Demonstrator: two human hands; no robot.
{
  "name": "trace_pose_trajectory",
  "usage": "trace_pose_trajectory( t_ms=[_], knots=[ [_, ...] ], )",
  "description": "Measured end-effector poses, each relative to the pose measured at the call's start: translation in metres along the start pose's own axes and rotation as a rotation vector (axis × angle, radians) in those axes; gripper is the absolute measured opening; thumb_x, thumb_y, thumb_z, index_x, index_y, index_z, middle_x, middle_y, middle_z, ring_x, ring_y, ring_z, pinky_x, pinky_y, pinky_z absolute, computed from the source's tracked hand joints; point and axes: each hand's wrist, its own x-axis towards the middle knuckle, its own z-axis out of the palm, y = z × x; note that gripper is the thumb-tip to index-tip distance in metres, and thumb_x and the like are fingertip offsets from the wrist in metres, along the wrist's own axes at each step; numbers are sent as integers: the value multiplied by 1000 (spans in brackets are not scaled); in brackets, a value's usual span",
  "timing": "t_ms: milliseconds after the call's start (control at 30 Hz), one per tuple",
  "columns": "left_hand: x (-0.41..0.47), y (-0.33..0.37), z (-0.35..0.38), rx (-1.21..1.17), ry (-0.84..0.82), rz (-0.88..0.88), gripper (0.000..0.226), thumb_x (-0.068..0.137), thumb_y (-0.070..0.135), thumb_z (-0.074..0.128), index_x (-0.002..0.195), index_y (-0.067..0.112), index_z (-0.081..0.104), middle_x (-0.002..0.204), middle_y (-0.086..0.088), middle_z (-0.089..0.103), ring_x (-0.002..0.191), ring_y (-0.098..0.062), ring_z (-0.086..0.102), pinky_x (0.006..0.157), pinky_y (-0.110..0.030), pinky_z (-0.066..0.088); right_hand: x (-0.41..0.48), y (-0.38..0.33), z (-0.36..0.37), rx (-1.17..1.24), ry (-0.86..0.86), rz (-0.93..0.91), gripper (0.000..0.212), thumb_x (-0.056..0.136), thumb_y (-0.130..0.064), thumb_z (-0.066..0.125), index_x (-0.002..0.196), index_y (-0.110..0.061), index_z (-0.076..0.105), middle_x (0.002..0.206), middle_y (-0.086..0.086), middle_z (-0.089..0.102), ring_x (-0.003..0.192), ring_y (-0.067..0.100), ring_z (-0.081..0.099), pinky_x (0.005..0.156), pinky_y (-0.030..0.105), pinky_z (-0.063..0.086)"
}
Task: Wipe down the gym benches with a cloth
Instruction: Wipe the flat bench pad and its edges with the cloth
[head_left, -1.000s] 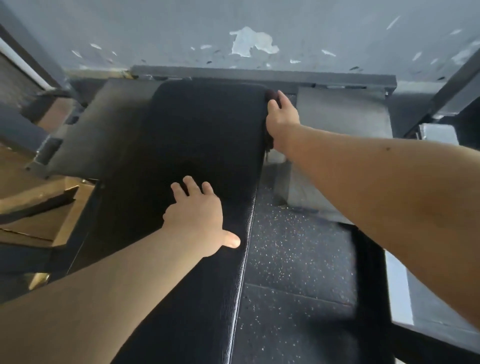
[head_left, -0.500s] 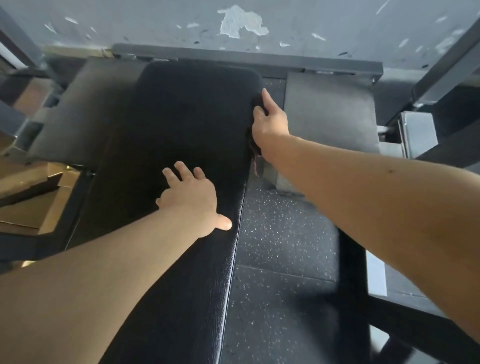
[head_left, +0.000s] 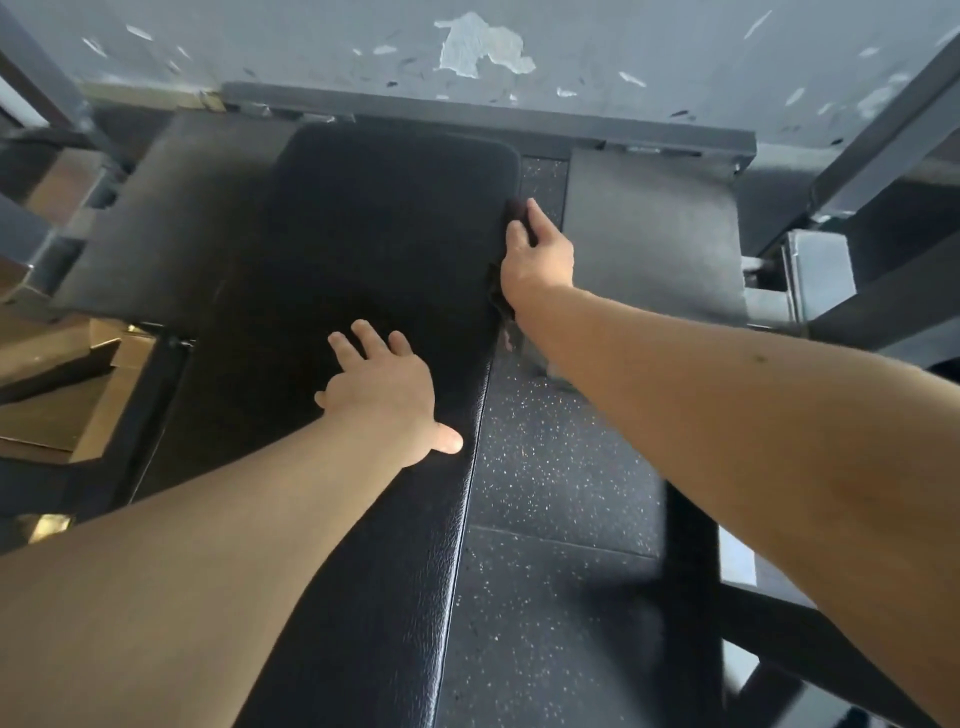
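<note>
Head view looks down the length of the black bench pad (head_left: 332, 260), and my right hand (head_left: 537, 260) is pressed against its right side edge near the far end, fingers curled around a dark cloth (head_left: 517, 208) that shows above my knuckles and trails below my wrist. My left hand (head_left: 387, 389) lies flat on the pad top with fingers spread and nothing in it, bracing me. To wipe this edge well, I judge I should keep the cloth pinched between palm and the pad's side, draw it along the seam in one long pass, and lean on the left hand so the pressure stays even. The vinyl looks grained and slightly glossy. Beside the bench lies speckled rubber flooring (head_left: 561, 467); grey steel frame bars (head_left: 519, 119) cross at the far end, under a wall (head_left: 649, 47) with flaking paint.
</note>
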Motion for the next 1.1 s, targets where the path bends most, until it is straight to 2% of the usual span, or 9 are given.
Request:
trace_pose_trajectory(
  t_ms=[200, 300, 400, 567, 633, 767, 900, 1000, 1100],
  knots=[
    [-1, 1, -1, -1, -4, -13, 138, 72, 68, 80, 161, 8, -7, 167, -24, -13, 154, -47, -8, 112, -60, 40, -42, 27, -2, 27, 29, 16, 44, 105, -24, 48, 149, -27, 51, 139, -7, 62, 119, 17, 63, 109, 33, 48],
    [1, 2, -1, -9, -4, -31, 138, 71, 66, 81, 162, 10, -7, 167, -22, -14, 154, -46, -8, 111, -60, 41, -78, 48, -12, 29, -32, 95, 42, 104, -25, 45, 143, -35, 57, 106, -6, 69, 82, 20, 64, 70, 32, 60],
    [1, 2, -1, -7, 0, -33, 139, 71, 67, 81, 162, 10, -8, 167, -22, -14, 154, -46, -8, 111, -59, 41, -83, 41, -15, 37, -59, 156, 40, 106, -23, 42, 140, -35, 60, 97, 0, 66, 75, 21, 62, 46, 22, 52],
    [1, 0, 1, -7, 5, -16, 139, 72, 69, 78, 161, 10, -9, 167, -22, -16, 154, -46, -9, 112, -59, 40, -47, 21, -1, 23, 45, 84, 40, 105, -27, 47, 145, -29, 55, 122, -6, 68, 109, 22, 67, 96, 38, 57],
    [1, 0, 2, -9, 3, -25, 139, 72, 69, 79, 162, 11, -9, 167, -21, -16, 154, -45, -9, 113, -58, 39, -54, 25, 1, 28, 46, 91, 41, 106, -27, 47, 146, -28, 53, 130, -8, 65, 114, 21, 65, 104, 40, 52],
    [3, 1, 3, -22, 22, -35, 138, 70, 66, 82, 162, 13, -7, 168, -20, -15, 155, -44, -8, 112, -58, 41, -93, 48, -9, 9, 13, 104, 41, 103, -31, 48, 142, -35, 57, 131, -5, 68, 112, 24, 67, 103, 50, 53],
    [4, 2, 5, -12, 35, -48, 138, 70, 66, 82, 162, 13, -6, 168, -20, -14, 154, -45, -7, 111, -57, 42, -112, 55, -21, 9, -58, 139, 39, 106, -28, 47, 144, -29, 57, 131, -8, 67, 118, 17, 64, 105, 39, 52],
    [5, 2, 3, -18, 10, -45, 140, 70, 66, 82, 162, 12, -8, 168, -21, -15, 154, -46, -8, 112, -59, 40, -90, 36, -15, 6, -27, 120, 38, 103, -32, 47, 139, -34, 60, 117, -2, 71, 98, 24, 71, 80, 50, 63],
    [6, 1, 1, -22, -3, -42, 141, 70, 67, 82, 161, 11, -10, 167, -22, -17, 154, -46, -10, 113, -61, 38, -67, 16, -7, 48, -17, 139, 38, 105, -32, 46, 141, -37, 57, 114, -3, 67, 90, 25, 68, 60, 46, 64]
  ],
)
